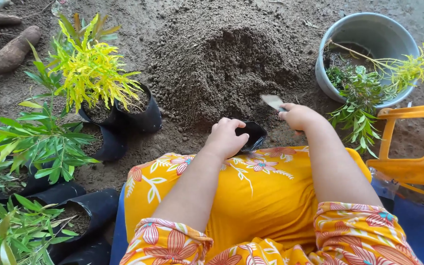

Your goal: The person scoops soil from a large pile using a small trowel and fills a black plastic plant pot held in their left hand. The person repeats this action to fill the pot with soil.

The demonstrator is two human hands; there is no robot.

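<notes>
- The person sits low over bare earth, knees covered by an orange cloth with a pink and white flower print (266, 196), both arms stretched forward.
- The left hand (225, 137) is curled over the near rim of a small black grow bag (254, 133), fingers bent and gripping the soft edge; the bag stands on the ground just in front of the knees, its mouth open.
- The right hand (298, 117) is closed around the handle of a small trowel (272, 101); the pale blade sticks out to the left, just above and beyond the bag, at the foot of the soil heap.
- The soil heap (226, 59), dark and crumbly, rises right behind both hands and fills the middle of the view.
- To the right of the heap stands a grey bucket (369, 34) holding some soil and loose green cuttings (364, 93) that spill over its rim onto the ground.
- An orange plastic stool (418, 162) lies near the person's right arm, below the bucket.
- On the left, a yellow-green plant (92, 68) grows in a filled black bag (143, 115), with more bagged green plants (40, 142) lined up beside and below it, well apart from the hands.
- Several brown tubers (13, 49) lie on the ground at the upper left corner.
</notes>
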